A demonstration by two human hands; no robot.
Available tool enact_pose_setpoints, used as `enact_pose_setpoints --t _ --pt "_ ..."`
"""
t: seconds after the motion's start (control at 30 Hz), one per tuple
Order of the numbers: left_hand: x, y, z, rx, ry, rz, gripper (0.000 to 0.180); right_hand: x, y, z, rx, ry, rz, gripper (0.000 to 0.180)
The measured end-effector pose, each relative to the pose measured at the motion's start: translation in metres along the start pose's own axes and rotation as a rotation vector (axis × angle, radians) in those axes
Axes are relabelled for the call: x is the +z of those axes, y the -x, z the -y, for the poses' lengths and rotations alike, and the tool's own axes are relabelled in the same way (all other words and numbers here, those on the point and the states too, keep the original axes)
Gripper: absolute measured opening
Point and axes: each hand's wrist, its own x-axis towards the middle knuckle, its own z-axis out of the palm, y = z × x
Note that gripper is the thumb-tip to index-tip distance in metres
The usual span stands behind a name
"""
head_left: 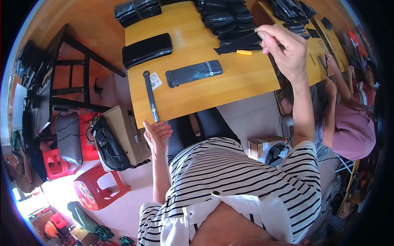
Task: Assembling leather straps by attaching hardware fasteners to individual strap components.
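My right hand [285, 49] is raised over the table's right part, thumb and fingers pinched on the end of a wide black strap [240, 43]. That strap hangs out to the left, beside a small yellow-orange tool [244, 52]. My left hand [158, 135] is held palm up with fingers apart, just below the table's front edge. Its fingers are close to the lower end of a single narrow black strap [150, 94] with a round head. A flat bundle of black straps [193, 74] lies side by side in the middle of the table.
On the yellow table [184, 96] are a thick black bundle [147, 50], a white label [155, 81] and a tall pile of black straps [225, 18]. A red stool [92, 188] and a cardboard box [127, 135] stand at left. Another person [351, 127] works at right.
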Motion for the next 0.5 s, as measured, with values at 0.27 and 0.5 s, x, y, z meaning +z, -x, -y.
enact_pose_setpoints --t 0.27,0.5 --pt "-0.018 0.018 -0.028 0.353 -0.373 0.065 0.039 0.002 0.030 0.011 0.304 -0.607 0.240 0.013" --pt "0.091 0.060 -0.096 0.968 -0.512 0.679 0.043 0.050 0.055 0.053 0.261 -0.766 0.606 0.010"
